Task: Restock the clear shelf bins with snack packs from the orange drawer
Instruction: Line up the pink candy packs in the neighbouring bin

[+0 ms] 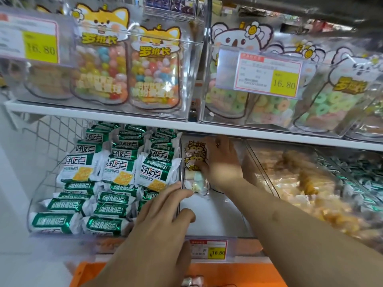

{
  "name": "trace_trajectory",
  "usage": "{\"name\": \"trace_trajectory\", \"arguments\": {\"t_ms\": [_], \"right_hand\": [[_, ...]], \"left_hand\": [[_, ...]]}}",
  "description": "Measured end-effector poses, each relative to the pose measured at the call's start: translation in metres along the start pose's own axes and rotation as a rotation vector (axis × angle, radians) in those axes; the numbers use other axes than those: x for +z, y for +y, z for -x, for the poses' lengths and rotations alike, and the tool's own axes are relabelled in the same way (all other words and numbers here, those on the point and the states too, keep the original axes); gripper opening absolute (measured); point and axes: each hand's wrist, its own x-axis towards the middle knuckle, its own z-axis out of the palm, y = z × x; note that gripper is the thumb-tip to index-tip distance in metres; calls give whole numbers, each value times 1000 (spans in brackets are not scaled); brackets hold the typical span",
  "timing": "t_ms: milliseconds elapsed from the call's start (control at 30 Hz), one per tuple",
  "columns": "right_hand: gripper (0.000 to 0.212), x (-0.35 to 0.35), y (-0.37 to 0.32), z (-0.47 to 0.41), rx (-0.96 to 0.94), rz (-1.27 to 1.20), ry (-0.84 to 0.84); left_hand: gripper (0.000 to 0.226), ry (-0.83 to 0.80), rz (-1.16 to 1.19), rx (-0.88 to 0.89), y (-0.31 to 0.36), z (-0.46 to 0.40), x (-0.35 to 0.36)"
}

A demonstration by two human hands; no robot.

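Observation:
A clear snack pack (194, 168) with a cartoon tiger label and pastel sweets stands at the back left of a clear shelf bin (217, 220) on the lower shelf. My right hand (221, 162) reaches deep into that bin and lies flat against the pack's right side, fingers straight. My left hand (165, 212) rests on the bin's left wall, its fingertips touching the pack's lower corner. The orange drawer (238, 274) is pulled out below the shelf, and a pastel snack pack (192, 281) shows in it at the bottom edge.
Left of the bin, a bin of green-and-white cracker packs (107, 179). To the right, a bin of yellow wrapped snacks (300, 183). Above, clear bins hold candy bags (128, 69) and ring gummies (310, 96). A price tag (209, 249) hangs on the bin's front.

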Motion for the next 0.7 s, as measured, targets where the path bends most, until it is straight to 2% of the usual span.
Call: {"name": "trace_trajectory", "arguments": {"t_ms": [67, 133, 233, 300, 400, 433, 500, 600, 700], "right_hand": [[96, 3, -1, 5, 22, 118, 64], [98, -1, -6, 8, 77, 146, 37], [69, -1, -6, 7, 196, 20, -145], [47, 1, -4, 10, 197, -120, -147], [28, 0, -3, 18, 180, -298, -202], [30, -2, -2, 22, 163, -346, -250], [49, -5, 0, 28, 63, -350, -343], [76, -2, 3, 37, -70, -83, -378], [102, -2, 1, 39, -3, 73, -313]], "left_hand": [[43, 0, 2, 0, 0, 0, 1], [44, 1, 2, 0, 0, 0, 1], [43, 0, 2, 0, 1, 1, 0], [42, 2, 4, -3, 2, 1, -1], [39, 7, 5, -6, 4, 1, -3], [37, 11, 5, -3, 4, 2, -3], [33, 20, 9, 4, 4, 2, -3], [35, 20, 9, 3, 5, 1, -3], [35, 5, -1, -1, 5, 1, -4]]}}
